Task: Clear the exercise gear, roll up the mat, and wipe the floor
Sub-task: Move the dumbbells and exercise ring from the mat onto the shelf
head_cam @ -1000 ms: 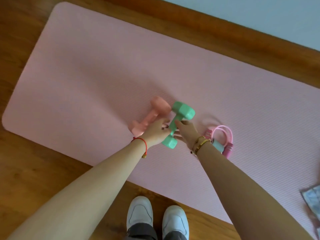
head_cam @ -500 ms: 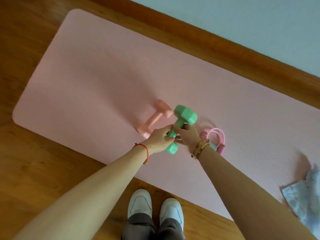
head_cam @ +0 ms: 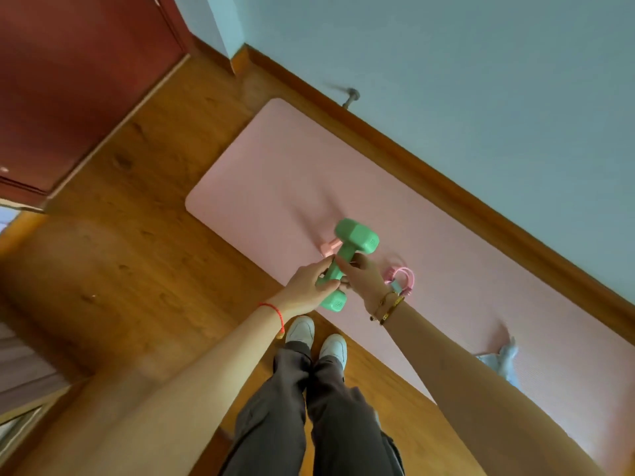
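Note:
A green dumbbell (head_cam: 355,238) hangs in the air above the pink mat (head_cam: 275,166). My left hand (head_cam: 309,286) and my right hand (head_cam: 360,274) both grip its handle from either side. A pink dumbbell (head_cam: 329,246) lies on the mat behind it, mostly hidden by the green one. A pink coiled skipping rope (head_cam: 403,278) with pink and pale green handles lies on the mat just right of my right wrist. A pale cloth (head_cam: 503,359) rests on the mat at the right, partly covered by my right forearm.
The mat lies on a wooden floor (head_cam: 120,252) along a wooden skirting board and pale blue wall (head_cam: 481,80). A dark red door (head_cam: 68,80) stands at the upper left. My feet in white shoes (head_cam: 316,338) stand at the mat's near edge.
The green dumbbell has risen off the mat in both hands. My head has lifted, so the mat looks farther away and the door and more wall have come into view.

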`<action>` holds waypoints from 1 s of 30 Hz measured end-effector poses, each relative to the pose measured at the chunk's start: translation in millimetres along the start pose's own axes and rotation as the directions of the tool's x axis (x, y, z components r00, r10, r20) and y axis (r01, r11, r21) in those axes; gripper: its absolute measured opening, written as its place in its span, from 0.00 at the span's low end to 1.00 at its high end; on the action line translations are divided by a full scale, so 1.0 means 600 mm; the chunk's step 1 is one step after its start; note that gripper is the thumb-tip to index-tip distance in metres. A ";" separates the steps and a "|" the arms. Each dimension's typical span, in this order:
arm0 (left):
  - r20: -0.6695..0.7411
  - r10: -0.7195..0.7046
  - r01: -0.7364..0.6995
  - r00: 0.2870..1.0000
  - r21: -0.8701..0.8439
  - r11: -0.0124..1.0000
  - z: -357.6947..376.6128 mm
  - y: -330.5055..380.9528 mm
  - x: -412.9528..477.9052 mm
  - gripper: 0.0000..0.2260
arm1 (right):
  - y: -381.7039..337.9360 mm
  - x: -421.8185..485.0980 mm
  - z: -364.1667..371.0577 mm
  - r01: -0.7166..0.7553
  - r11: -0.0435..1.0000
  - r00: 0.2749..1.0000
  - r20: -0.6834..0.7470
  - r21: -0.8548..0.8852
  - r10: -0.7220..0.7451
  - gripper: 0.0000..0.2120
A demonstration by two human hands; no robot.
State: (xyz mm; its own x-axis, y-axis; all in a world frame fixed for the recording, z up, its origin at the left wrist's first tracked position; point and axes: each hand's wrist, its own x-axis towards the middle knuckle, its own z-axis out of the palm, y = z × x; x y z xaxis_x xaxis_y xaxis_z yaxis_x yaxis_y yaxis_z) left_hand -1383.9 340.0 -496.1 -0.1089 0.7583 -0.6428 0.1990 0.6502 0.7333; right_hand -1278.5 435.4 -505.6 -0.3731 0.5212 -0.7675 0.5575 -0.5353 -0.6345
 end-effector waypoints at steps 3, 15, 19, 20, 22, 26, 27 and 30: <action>-0.096 -0.014 0.008 0.995 -0.067 0.998 -0.024 0.042 -0.124 0.17 | -0.050 -0.102 0.037 0.016 0.993 0.999 0.045 -0.121 -0.010 0.09; -0.442 -0.120 -0.058 0.889 -0.368 0.928 -0.075 0.097 -0.515 0.11 | -0.163 -0.396 0.200 0.310 0.830 0.935 0.309 -0.463 -0.176 0.14; -0.548 -0.200 -0.030 0.812 -0.381 0.924 -0.086 0.083 -0.598 0.03 | -0.178 -0.441 0.263 0.443 0.726 0.870 0.449 -0.526 -0.205 0.15; -0.570 -0.203 -0.032 0.796 -0.374 0.927 -0.090 0.077 -0.616 0.03 | -0.178 -0.448 0.283 0.465 0.707 0.855 0.479 -0.533 -0.200 0.15; -0.592 -0.225 -0.016 0.774 -0.373 0.928 -0.101 0.057 -0.651 0.02 | -0.180 -0.464 0.325 0.508 0.676 0.816 0.548 -0.533 -0.181 0.13; -0.632 -0.296 -0.011 0.716 -0.434 0.901 -0.135 0.003 -0.717 0.12 | -0.180 -0.490 0.423 0.553 0.653 0.749 0.653 -0.517 -0.117 0.14; -0.641 -0.312 -0.008 0.702 -0.445 0.896 -0.146 -0.013 -0.734 0.12 | -0.181 -0.496 0.453 0.573 0.637 0.729 0.677 -0.516 -0.107 0.14; -0.670 -0.356 0.006 0.652 -0.465 0.885 -0.188 -0.059 -0.776 0.09 | -0.184 -0.508 0.547 0.593 0.627 0.688 0.723 -0.505 -0.069 0.13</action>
State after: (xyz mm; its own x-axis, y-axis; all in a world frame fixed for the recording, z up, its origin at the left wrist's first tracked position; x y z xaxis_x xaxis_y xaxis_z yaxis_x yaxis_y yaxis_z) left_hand -1450.2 -30.8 -198.0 -0.7940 0.2951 -0.5314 -0.2772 0.6023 0.7486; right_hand -1469.6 117.7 -231.7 -0.8308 -0.0851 -0.5500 0.5028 0.3092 -0.8073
